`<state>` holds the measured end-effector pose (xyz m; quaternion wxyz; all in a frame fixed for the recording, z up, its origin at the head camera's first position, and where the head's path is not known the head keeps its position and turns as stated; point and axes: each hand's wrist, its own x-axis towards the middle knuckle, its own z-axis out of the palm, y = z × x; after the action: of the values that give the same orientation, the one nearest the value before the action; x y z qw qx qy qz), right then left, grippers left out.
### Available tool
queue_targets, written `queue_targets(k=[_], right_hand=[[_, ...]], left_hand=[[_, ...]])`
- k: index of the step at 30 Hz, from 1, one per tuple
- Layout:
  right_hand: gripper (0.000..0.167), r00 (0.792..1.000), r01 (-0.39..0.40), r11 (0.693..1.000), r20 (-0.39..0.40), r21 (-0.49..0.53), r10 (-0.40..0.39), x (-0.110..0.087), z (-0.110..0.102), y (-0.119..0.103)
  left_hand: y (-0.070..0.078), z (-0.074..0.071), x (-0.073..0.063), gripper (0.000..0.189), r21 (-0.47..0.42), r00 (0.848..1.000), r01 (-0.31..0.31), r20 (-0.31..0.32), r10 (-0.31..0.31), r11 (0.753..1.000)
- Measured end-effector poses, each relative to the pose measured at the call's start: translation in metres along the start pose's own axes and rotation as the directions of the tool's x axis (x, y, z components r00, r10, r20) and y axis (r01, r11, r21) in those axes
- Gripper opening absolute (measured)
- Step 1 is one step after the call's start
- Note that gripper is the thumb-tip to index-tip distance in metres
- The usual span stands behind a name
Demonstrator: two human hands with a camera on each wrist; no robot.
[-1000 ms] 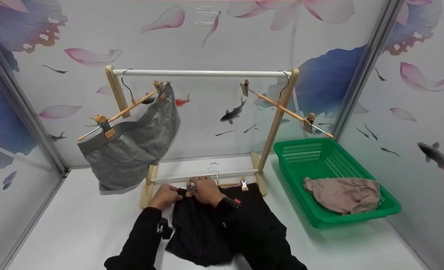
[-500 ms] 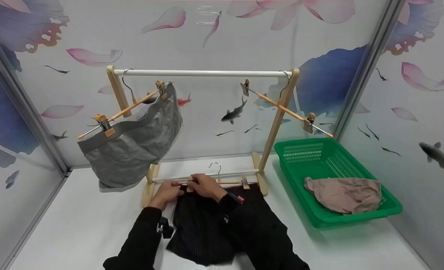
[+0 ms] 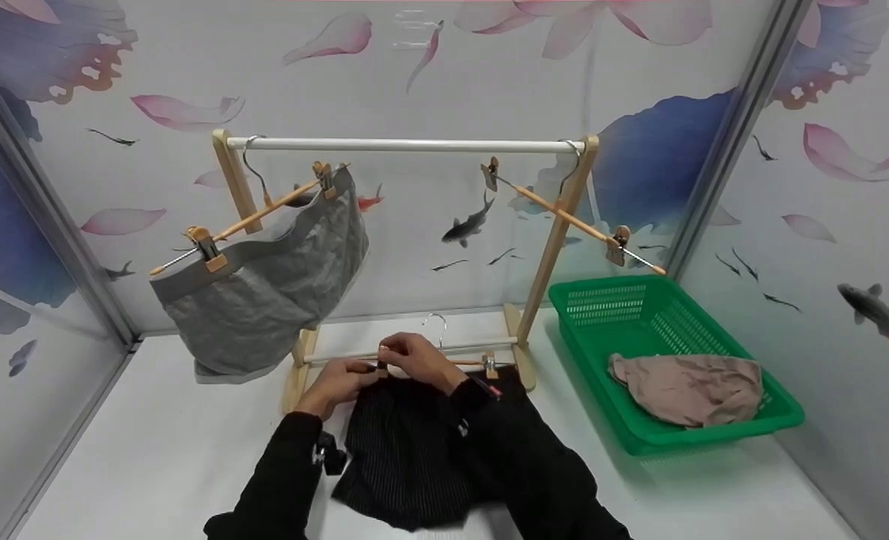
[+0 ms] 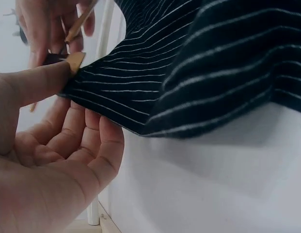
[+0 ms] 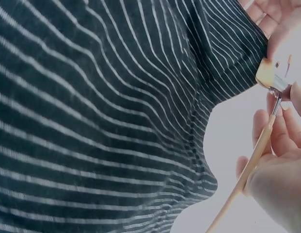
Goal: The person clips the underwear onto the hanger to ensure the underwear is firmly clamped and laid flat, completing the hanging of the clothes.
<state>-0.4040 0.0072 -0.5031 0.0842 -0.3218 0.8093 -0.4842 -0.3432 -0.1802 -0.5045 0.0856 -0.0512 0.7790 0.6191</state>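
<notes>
Black shorts with thin white stripes (image 3: 406,457) lie on the table below the low bar of the rack. Between thumb and fingers, my left hand (image 3: 337,386) pinches their left waistband corner. My right hand (image 3: 418,360) holds the left clip (image 5: 265,73) of a clip hanger at that corner, thumb and fingers on the clip. The hanger's wooden bar (image 5: 249,165) runs past the right palm in the right wrist view. Its other clip (image 3: 491,365) sits at the right end of the waistband. Whether the left clip's jaws bite the cloth, I cannot tell.
A wooden rack with a white top rail (image 3: 414,145) stands behind. Grey shorts (image 3: 264,292) hang from a clip hanger at its left; a bare clip hanger (image 3: 564,214) hangs at its right. A green basket (image 3: 602,367) holds a pinkish-beige cloth (image 3: 692,390).
My right hand has risen slightly with the left clip, and that end of the hanger lifts. The left hand has shifted a little to the right, staying at the waistband corner.
</notes>
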Motion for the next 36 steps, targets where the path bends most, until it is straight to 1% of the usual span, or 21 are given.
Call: queue_targets(k=[5, 9, 12, 17, 19, 21, 24, 26, 30, 36], right_hand=[[0.036, 1.0, 0.015, 0.999, -0.013, 0.044, -0.015, 0.0, -0.003, 0.0], [0.037, 1.0, 0.021, 0.996, -0.024, 0.083, -0.019, -0.001, -0.005, 0.0], [0.035, 0.999, 0.04, 0.996, -0.036, 0.08, -0.038, -0.002, -0.006, 0.001], [0.029, 0.995, 0.084, 0.993, -0.066, 0.082, -0.079, -0.005, -0.011, 0.002], [0.026, 0.992, 0.105, 0.99, -0.075, 0.098, -0.098, -0.006, -0.013, 0.003], [0.024, 0.989, 0.129, 0.984, -0.085, 0.119, -0.12, -0.006, -0.015, 0.004], [0.021, 0.982, 0.173, 0.973, -0.107, 0.155, -0.158, -0.005, -0.017, 0.005], [0.02, 0.976, 0.199, 0.964, -0.12, 0.177, -0.18, -0.005, -0.018, 0.006], [0.018, 0.969, 0.237, 0.949, -0.126, 0.21, -0.214, -0.007, -0.02, 0.002], [0.017, 0.964, 0.263, 0.942, -0.096, 0.209, -0.247, -0.016, -0.021, -0.01]], left_hand=[[-0.001, -0.001, 0.0, 0.026, 0.027, 1.0, -0.01, -0.021, 0.011, 1.0], [0.0, -0.001, 0.0, 0.026, 0.039, 0.999, -0.039, -0.007, 0.039, 0.998], [-0.001, -0.001, -0.001, 0.024, 0.035, 0.998, -0.064, 0.007, 0.064, 0.997], [-0.002, -0.005, -0.003, 0.019, 0.043, 0.996, -0.087, 0.004, 0.086, 0.995], [-0.002, -0.007, -0.004, 0.018, 0.047, 0.995, -0.095, 0.014, 0.095, 0.994], [-0.002, -0.008, -0.004, 0.02, 0.049, 0.994, -0.108, 0.038, 0.106, 0.993], [0.0, -0.009, -0.003, 0.023, 0.048, 0.99, -0.128, 0.073, 0.124, 0.991], [0.0, -0.009, -0.002, 0.024, 0.052, 0.988, -0.135, 0.085, 0.13, 0.99], [0.0, -0.008, -0.002, 0.023, 0.052, 0.987, -0.142, 0.088, 0.137, 0.989], [-0.001, -0.006, -0.002, 0.023, 0.013, 0.985, -0.164, 0.061, 0.163, 0.986]])
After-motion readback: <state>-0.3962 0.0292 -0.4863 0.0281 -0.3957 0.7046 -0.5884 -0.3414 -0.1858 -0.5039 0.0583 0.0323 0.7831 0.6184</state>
